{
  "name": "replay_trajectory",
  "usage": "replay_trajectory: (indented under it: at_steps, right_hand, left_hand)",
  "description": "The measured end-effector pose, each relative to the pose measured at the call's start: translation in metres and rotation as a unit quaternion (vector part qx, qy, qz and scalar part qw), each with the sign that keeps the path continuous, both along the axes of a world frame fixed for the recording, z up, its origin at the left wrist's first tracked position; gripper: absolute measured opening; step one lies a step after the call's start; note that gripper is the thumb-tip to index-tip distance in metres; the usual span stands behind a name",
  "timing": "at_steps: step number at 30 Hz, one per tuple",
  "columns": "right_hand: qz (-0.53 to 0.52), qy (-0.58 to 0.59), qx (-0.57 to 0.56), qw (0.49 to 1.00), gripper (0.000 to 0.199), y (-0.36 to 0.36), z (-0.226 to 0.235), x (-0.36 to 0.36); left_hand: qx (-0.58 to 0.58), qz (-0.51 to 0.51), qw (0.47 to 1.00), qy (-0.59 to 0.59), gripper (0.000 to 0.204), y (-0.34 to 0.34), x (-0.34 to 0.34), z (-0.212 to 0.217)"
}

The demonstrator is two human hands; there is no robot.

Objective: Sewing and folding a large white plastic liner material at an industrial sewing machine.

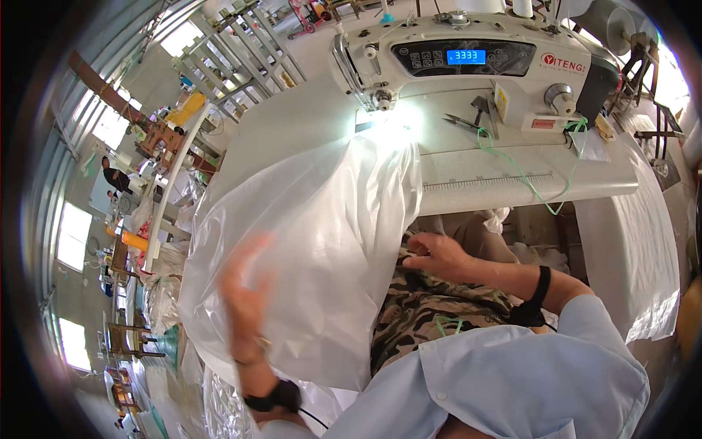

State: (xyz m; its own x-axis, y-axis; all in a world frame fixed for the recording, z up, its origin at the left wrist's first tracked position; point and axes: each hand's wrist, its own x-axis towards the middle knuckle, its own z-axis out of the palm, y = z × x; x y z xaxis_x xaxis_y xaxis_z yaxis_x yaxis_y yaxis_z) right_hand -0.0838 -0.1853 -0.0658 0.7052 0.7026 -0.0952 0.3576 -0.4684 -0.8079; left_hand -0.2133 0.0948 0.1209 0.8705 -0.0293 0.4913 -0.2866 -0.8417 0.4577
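Observation:
A large sheet of glossy white plastic-like material (314,271) hangs over the table's front edge, its far end gathered under the lit needle area of a white sewing machine (468,44). My left hand (248,285) is over the sheet's left part, blurred by motion; its thumb and fingers look apart, with nothing seen between them. Above my lap, just right of the sheet's edge, my right hand (441,257) has its thumb and fingers loosely bent and parted, holding nothing visible. The needle and presser foot are lost in the lamp's glare.
Black thread snips (461,121) and a small dark tool (480,108) lie on the table (292,121), right of the needle. Green cord (523,172) trails over its front edge, near a ruler strip (490,183). More white material (632,256) hangs at right; metal racks (238,62) stand behind.

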Motion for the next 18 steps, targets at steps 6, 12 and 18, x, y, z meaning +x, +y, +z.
replay_trajectory:
  at_steps: [6,12,18]
  right_hand:
    - [0.1,0.312,0.272,0.905,0.049,0.08,-0.048,-0.008]
    - [0.105,0.37,0.287,0.877,0.04,0.136,0.065,-0.045]
    - [-0.063,0.419,0.465,0.777,0.051,0.165,0.117,-0.035]
  left_hand:
    - [-0.011,-0.31,0.922,0.23,0.025,-0.127,-0.028,-0.097]
    - [-0.149,-0.087,0.932,0.319,0.035,-0.11,-0.071,-0.194]
    - [-0.391,0.27,0.851,0.222,0.046,-0.052,-0.125,-0.306]
